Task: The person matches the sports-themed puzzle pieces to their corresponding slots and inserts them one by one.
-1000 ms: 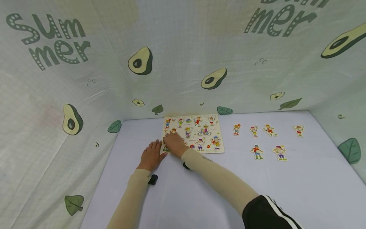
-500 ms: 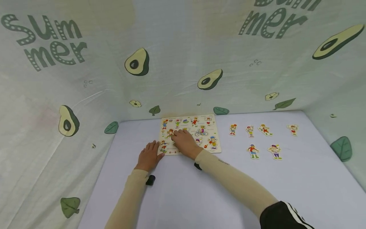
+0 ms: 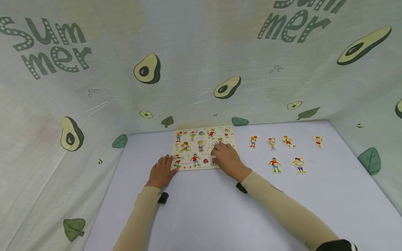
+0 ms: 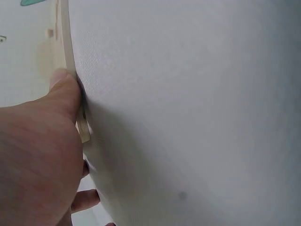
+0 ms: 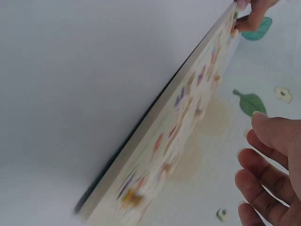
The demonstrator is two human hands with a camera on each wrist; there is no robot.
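Note:
A pale wooden puzzle board [image 3: 185, 156], printed with cartoon children at sports, lies on the white table. At its near left corner rests my left hand [image 3: 160, 171], fingers extended along the side. The left thumb [image 4: 66, 89] lies on the board's edge. Over the right part of the board is my right hand [image 3: 229, 162], covering some of the pictures there. In the right wrist view the fingers [image 5: 263, 165] of this hand are loosely bent and hold nothing.
Several loose cartoon-figure pieces lie right of the board, among them a red-shirted figure [image 3: 274, 165], a purple-trousered one [image 3: 298, 165] and a footballer [image 3: 288, 141]. A cloth wall [image 3: 188, 101] with printed avocados rises behind the table.
My right hand has moved rightward across the board, uncovering the figures on its left and middle. The left hand stays at the corner. The head view has turned slightly right.

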